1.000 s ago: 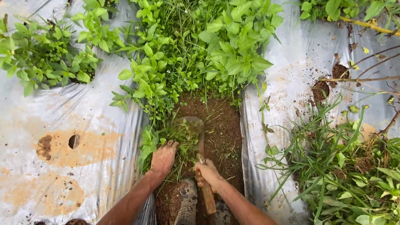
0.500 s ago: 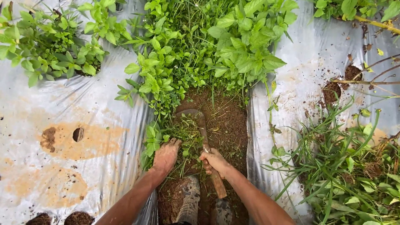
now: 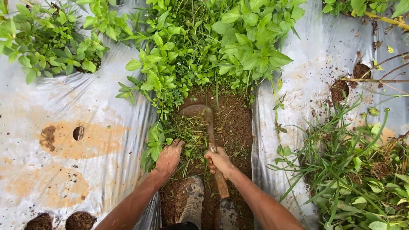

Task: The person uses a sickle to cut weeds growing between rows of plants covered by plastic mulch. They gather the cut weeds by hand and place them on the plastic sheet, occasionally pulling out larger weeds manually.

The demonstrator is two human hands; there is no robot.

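Silver plastic mulch sheeting (image 3: 76,110) flanks a narrow furrow of bare brown soil (image 3: 232,127), where a person works a short-handled sickle (image 3: 203,117) through a clump of cut weeds (image 3: 187,134). The sickle's curved, soil-caked blade lies at the near edge of the green growth, its hook turned toward the left sheet, while its wooden handle runs back down the furrow toward the person. The right hand (image 3: 220,161) is closed around that handle just behind the metal. The left hand (image 3: 169,156), muddy and palm down, presses on the weed clump beside the left sheet's edge; its fingers look loosely curled into the stems, though whether they grip them cannot be told. Two mud-covered boots (image 3: 194,204) stand in the furrow below the hands.

Judging from this, the cut goes best with the blade kept flat and shallow at soil level, drawn toward the person and kept off the plastic on either side, and with the left hand holding the stems well clear of the edge.

Ahead, a dense bank of broad-leaved weeds (image 3: 204,47) fills the furrow. Round planting holes (image 3: 78,133) dot the left sheet amid orange mud stains; grassy plants (image 3: 353,170) sprawl across the right sheet.
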